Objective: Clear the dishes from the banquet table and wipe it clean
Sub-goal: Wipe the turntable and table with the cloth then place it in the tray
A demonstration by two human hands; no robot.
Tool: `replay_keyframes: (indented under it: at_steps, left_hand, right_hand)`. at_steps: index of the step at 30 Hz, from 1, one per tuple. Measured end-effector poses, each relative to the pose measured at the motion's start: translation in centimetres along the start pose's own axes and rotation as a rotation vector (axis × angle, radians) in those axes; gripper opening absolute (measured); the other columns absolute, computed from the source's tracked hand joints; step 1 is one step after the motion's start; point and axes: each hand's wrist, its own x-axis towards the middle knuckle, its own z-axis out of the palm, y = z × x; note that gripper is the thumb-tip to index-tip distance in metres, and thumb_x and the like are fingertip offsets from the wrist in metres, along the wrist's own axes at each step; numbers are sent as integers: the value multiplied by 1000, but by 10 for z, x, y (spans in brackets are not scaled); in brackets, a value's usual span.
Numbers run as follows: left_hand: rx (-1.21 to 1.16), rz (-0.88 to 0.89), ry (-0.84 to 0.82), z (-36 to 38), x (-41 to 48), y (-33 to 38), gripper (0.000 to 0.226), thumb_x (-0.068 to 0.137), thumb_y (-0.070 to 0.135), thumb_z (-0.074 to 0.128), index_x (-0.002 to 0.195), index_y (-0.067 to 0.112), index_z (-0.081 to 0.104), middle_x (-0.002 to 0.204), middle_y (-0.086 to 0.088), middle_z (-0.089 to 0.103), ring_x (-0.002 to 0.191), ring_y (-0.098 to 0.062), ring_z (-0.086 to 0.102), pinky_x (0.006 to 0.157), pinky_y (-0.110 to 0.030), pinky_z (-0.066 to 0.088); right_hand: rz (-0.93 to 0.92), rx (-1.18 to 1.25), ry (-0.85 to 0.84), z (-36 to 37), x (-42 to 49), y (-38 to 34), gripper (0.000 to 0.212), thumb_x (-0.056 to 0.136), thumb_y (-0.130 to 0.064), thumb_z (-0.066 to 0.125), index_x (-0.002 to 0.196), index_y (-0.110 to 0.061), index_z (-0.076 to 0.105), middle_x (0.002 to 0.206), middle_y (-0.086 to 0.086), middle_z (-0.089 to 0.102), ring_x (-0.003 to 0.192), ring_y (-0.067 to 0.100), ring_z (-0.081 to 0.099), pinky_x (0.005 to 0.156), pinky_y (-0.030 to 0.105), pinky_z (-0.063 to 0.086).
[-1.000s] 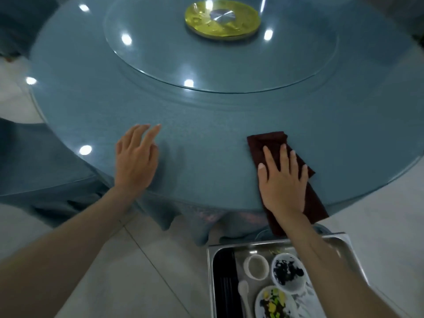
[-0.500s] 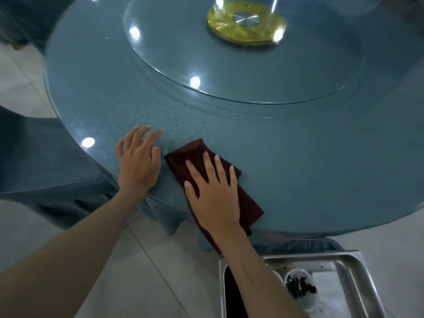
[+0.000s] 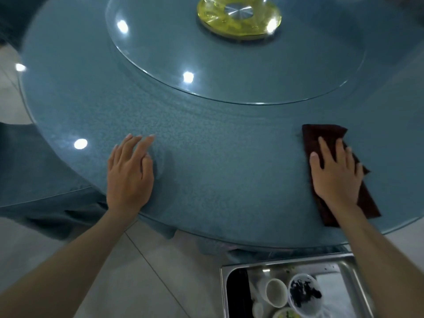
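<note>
The round banquet table point(image 3: 218, 171) has a blue cloth under glass. A dark red cloth point(image 3: 321, 136) lies flat near its front right edge. My right hand point(image 3: 336, 173) presses flat on the cloth with straight fingers. My left hand point(image 3: 129, 173) rests flat on the glass near the front left edge, fingers straight, holding nothing. Below the table edge at the lower right stands a metal tray point(image 3: 223, 292) holding cleared dishes: a white cup point(image 3: 276, 291), a bowl with dark food scraps point(image 3: 304, 293) and other pieces partly cut off by the frame.
A glass turntable point(image 3: 229, 65) with a yellow hub point(image 3: 238, 16) sits in the middle of the table. The blue tablecloth skirt point(image 3: 41, 180) hangs down at the left. Pale floor tiles point(image 3: 160, 283) lie below between my arms.
My right hand slid the dark red cloth left towards my left hand, then back right along the front edge. My left hand stayed planted on the glass.
</note>
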Motion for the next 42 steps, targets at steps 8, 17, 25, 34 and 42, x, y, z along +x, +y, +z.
replay_keyframes:
  at_steps: [8, 17, 25, 34, 42]
  left_hand:
    - [40, 1, -50, -2, -1, 2, 54, 100, 24, 28, 144, 16, 57, 152, -9, 52, 151, -26, 35, 125, -54, 24]
    - [149, 48, -110, -3, -3, -1, 52, 103, 25, 29, 147, 17, 55, 158, -3, 48, 153, -21, 34, 126, -49, 23]
    - [164, 23, -186, -6, 2, 5, 53, 105, 38, 32, 150, 17, 53, 159, -2, 46, 152, -20, 36, 128, -48, 22]
    - [116, -40, -169, -6, 3, 8, 54, 104, 42, 37, 145, 16, 58, 157, 0, 49, 150, -18, 41, 128, -46, 23]
    - [119, -54, -169, -6, 2, 8, 56, 105, 42, 35, 147, 12, 55, 158, -2, 48, 150, -18, 39, 130, -44, 19]
  right_hand:
    - [-16, -1, -9, 19, 16, -86, 60, 104, -59, 18, 162, -45, 15, 173, -1, 9, 159, 26, 6, 125, 59, 6]
    - [-568, 117, 25, 64, -56, -298, 55, 101, -51, 37, 154, -36, 45, 165, 10, 35, 153, 35, 27, 122, 62, 16]
    - [-578, 178, -16, 52, -34, -272, 55, 100, -56, 40, 151, -38, 48, 165, 5, 36, 152, 30, 29, 124, 56, 16]
    - [-196, 12, 20, 25, 50, -107, 57, 103, -62, 28, 157, -42, 34, 167, 4, 30, 154, 29, 26, 125, 53, 18]
    - [32, 26, 39, 7, 23, -48, 60, 104, -62, 18, 161, -41, 21, 171, 4, 17, 158, 29, 13, 127, 55, 10]
